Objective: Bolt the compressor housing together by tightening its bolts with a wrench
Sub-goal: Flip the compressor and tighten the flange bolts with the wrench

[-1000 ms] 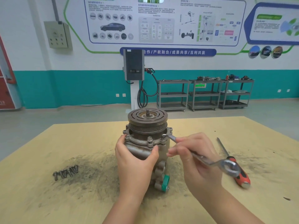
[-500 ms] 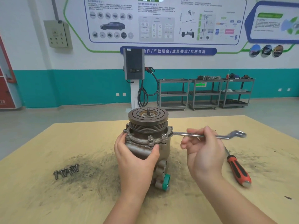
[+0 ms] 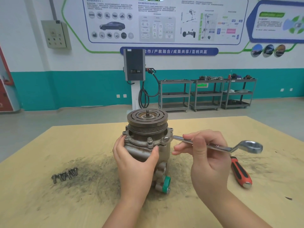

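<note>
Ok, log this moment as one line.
left hand: grips compressor | right hand: holds wrench on flange bolt | spare bolts: on table

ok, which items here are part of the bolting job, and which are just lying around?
In use:
compressor housing, steadied by left hand
wrench, held by right hand, one end at a flange bolt

Lying about:
screwdriver, right of the housing
loose bolts, left on the table

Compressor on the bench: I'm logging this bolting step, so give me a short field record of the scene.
compressor: upright on the table, pulley on top
left hand: grips the housing's front
right hand: holds the wrench by its shank
wrench: near end at a right-side flange bolt; ring end free
spare bolts: lie left
screwdriver: lies right
</note>
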Action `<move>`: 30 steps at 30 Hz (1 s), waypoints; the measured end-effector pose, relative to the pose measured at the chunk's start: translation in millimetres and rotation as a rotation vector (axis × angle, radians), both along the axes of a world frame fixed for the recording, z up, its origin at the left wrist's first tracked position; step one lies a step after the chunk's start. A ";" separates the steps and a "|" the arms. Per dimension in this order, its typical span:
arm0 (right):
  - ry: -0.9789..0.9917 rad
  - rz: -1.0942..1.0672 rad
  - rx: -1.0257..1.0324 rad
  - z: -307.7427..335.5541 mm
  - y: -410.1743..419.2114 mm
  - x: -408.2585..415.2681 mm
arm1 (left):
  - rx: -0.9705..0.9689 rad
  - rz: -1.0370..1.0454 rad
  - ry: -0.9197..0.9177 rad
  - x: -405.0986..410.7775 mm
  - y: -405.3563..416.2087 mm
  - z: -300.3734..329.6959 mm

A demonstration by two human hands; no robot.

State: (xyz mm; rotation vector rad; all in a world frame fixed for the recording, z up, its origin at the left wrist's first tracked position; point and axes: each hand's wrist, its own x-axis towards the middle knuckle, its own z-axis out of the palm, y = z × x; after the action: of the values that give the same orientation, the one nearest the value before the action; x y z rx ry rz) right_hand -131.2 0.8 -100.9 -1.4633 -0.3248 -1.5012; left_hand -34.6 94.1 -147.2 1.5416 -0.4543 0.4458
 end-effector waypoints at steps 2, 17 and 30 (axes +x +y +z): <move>-0.038 -0.034 -0.063 -2.1 0.9 1.0 | 0.004 -0.005 0.003 -0.5 0.6 0.0; 0.098 -0.604 -0.578 -16.8 26.1 20.2 | -0.022 -0.037 0.060 -3.3 2.7 4.1; -0.038 0.362 1.043 41.2 -30.7 20.2 | 0.074 0.008 0.112 -9.0 1.6 8.0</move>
State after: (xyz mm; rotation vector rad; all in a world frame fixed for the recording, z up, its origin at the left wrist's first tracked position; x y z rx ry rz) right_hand -111.0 -29.9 -59.7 -0.5040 0.1700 -1.1055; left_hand -43.5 95.7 -139.2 1.6318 -0.3810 0.3502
